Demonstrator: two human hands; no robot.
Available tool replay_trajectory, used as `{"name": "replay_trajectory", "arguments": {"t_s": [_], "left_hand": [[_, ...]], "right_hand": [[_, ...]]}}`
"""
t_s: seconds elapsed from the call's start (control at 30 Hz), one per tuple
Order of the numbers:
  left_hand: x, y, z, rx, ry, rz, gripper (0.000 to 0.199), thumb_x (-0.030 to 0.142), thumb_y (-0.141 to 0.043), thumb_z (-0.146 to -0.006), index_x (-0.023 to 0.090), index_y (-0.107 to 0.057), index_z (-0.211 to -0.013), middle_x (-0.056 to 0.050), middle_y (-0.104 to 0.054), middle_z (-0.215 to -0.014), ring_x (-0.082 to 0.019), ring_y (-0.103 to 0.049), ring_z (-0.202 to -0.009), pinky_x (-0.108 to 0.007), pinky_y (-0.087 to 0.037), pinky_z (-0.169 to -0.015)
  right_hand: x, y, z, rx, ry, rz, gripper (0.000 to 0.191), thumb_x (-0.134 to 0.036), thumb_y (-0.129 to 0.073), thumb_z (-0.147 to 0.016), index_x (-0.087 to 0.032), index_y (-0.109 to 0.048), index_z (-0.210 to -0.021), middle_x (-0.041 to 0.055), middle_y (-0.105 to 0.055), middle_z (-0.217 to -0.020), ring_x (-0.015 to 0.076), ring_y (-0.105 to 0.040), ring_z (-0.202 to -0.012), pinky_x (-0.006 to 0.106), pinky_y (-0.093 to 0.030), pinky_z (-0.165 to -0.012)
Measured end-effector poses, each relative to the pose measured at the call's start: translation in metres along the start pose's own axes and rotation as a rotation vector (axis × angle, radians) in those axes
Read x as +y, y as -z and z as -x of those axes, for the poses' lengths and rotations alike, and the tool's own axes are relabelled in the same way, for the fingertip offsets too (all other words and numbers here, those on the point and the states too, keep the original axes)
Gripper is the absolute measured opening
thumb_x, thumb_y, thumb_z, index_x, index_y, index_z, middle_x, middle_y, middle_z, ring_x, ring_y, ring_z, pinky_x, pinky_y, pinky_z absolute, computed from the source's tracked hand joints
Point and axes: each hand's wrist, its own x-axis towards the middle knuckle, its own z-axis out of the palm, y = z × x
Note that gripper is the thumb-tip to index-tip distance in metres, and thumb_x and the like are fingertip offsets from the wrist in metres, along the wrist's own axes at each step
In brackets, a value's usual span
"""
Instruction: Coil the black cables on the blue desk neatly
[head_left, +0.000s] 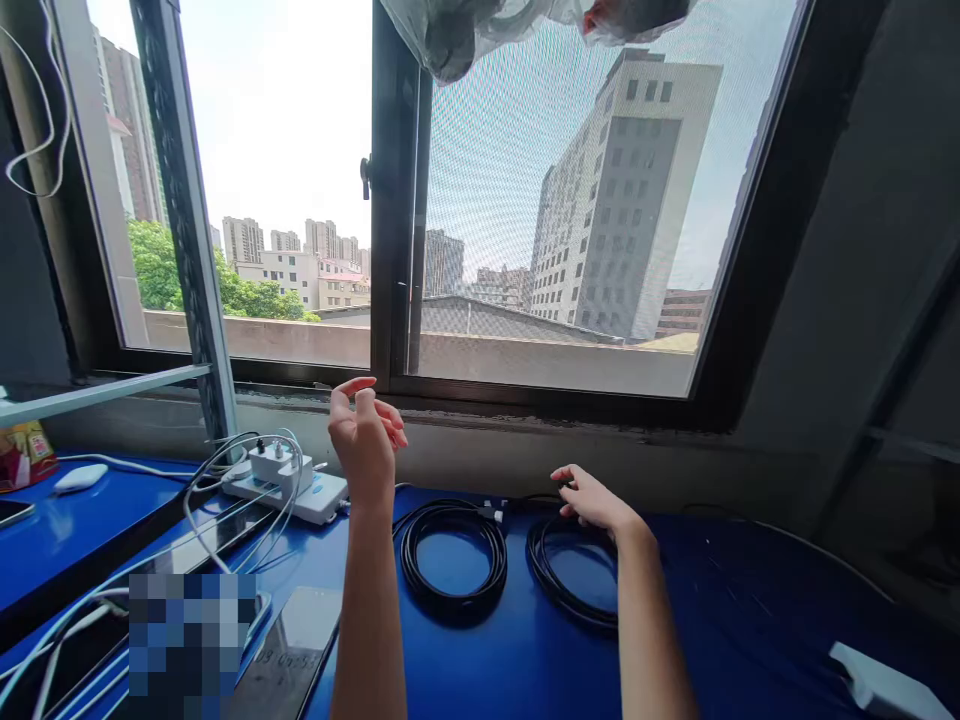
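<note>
My left hand (366,428) is raised in front of the window sill, its fingers loosely bent and apart, with nothing in it. Below and to its right, a coiled black cable (454,603) lies on the blue table; a small pale connector (491,513) shows at its upper right edge. My right hand (592,500) is over the far edge of a second coiled black cable (574,598). Its fingers are bent and look apart, with no held object plainly visible; whether they touch the cable I cannot tell. My right wrist and forearm cover part of that coil.
A white power strip (324,497) with plugged-in adapters and tangled cords stands at the left. Nearer lies a dark, glossy phone-like device (289,650) showing digits. A metal frame post (187,200) rises at the left. A white object (889,685) sits at the lower right.
</note>
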Motion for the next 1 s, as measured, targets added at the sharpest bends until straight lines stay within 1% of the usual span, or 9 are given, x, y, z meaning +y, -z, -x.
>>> {"name": "replay_trajectory", "arguments": {"t_s": [0.1,0.2,0.33,0.43,0.57,0.7,0.87,0.93,1.0], "left_hand": [[0.001,0.0,0.0,0.003,-0.001,-0.003,0.007,0.018,-0.04,-0.08,0.021,-0.046,-0.08,0.009,-0.043,-0.037,-0.01,-0.036,-0.029,-0.021,-0.024,-0.034],[0.001,-0.001,0.001,0.003,0.006,-0.009,0.008,0.017,-0.039,-0.08,0.021,-0.046,-0.081,0.009,-0.043,-0.038,-0.01,-0.036,-0.029,-0.022,-0.025,-0.034],[-0.001,-0.001,0.001,-0.019,0.008,-0.005,0.005,0.019,-0.042,-0.082,0.022,-0.046,-0.079,0.009,-0.043,-0.039,-0.009,-0.036,-0.029,-0.022,-0.025,-0.035],[-0.003,-0.001,0.002,-0.058,-0.009,0.001,0.005,0.021,-0.044,-0.082,0.023,-0.046,-0.079,0.009,-0.044,-0.039,-0.009,-0.038,-0.03,-0.022,-0.026,-0.036],[-0.005,-0.001,0.0,-0.124,0.032,-0.051,0.006,0.027,-0.045,-0.082,0.023,-0.046,-0.077,0.008,-0.044,-0.039,-0.01,-0.037,-0.029,-0.023,-0.024,-0.035],[-0.01,-0.003,0.0,-0.258,0.111,-0.248,0.009,0.031,-0.048,-0.079,0.022,-0.049,-0.076,0.006,-0.048,-0.039,-0.011,-0.041,-0.031,-0.023,-0.027,-0.039],[-0.017,-0.014,0.01,-0.327,0.033,-0.478,0.031,0.048,-0.052,-0.077,0.02,-0.057,-0.089,0.0,-0.06,-0.054,-0.02,-0.059,-0.06,-0.029,-0.04,-0.059],[-0.016,-0.02,0.018,-0.463,0.025,-0.481,0.044,0.058,-0.049,-0.077,0.019,-0.06,-0.094,-0.002,-0.063,-0.061,-0.021,-0.061,-0.069,-0.03,-0.041,-0.066],[-0.012,-0.025,0.026,-0.651,0.077,-0.461,0.056,0.069,-0.044,-0.076,0.019,-0.063,-0.094,-0.002,-0.064,-0.066,-0.02,-0.061,-0.069,-0.031,-0.041,-0.068]], "right_hand": [[-0.008,0.01,0.001,0.122,0.027,-0.007,0.008,-0.017,-0.051,-0.091,-0.015,-0.059,-0.094,-0.0017,-0.057,-0.074,0.0098,-0.055,-0.061,0.025,-0.047,-0.061],[-0.011,0.02,0.001,0.299,0.072,-0.037,0.018,-0.009,-0.045,-0.083,-0.02,-0.06,-0.084,-0.003,-0.053,-0.061,0.0137,-0.057,-0.059,0.027,-0.043,-0.062],[-0.013,0.033,0.006,0.52,0.196,-0.145,0.016,-0.018,-0.045,-0.075,-0.021,-0.058,-0.084,0.0002,-0.056,-0.063,0.0174,-0.058,-0.06,0.027,-0.042,-0.052],[-0.018,0.039,0.015,0.621,0.341,-0.25,0.021,-0.031,-0.045,-0.071,-0.02,-0.056,-0.087,0.0042,-0.06,-0.077,0.0174,-0.06,-0.064,0.025,-0.044,-0.043],[-0.031,0.042,0.029,0.72,0.558,-0.364,0.031,-0.045,-0.051,-0.067,-0.02,-0.054,-0.085,0.0061,-0.059,-0.088,0.0159,-0.059,-0.065,0.023,-0.047,-0.037],[-0.046,0.042,0.047,0.762,0.7,-0.43,0.03,-0.047,-0.058,-0.07,-0.021,-0.053,-0.084,0.005,-0.059,-0.09,0.0145,-0.059,-0.064,0.02,-0.046,-0.034],[-0.063,0.036,0.066,0.739,0.784,-0.479,0.027,-0.046,-0.061,-0.075,-0.021,-0.055,-0.084,0.0055,-0.061,-0.097,0.0119,-0.058,-0.065,0.016,-0.044,-0.036],[-0.068,0.033,0.071,0.739,0.808,-0.483,0.026,-0.045,-0.062,-0.076,-0.021,-0.055,-0.083,0.0048,-0.061,-0.095,0.0114,-0.058,-0.064,0.016,-0.044,-0.037],[-0.071,0.031,0.076,0.747,0.822,-0.483,0.024,-0.044,-0.062,-0.077,-0.022,-0.056,-0.083,0.0041,-0.061,-0.093,0.0112,-0.058,-0.064,0.015,-0.044,-0.037]]}}
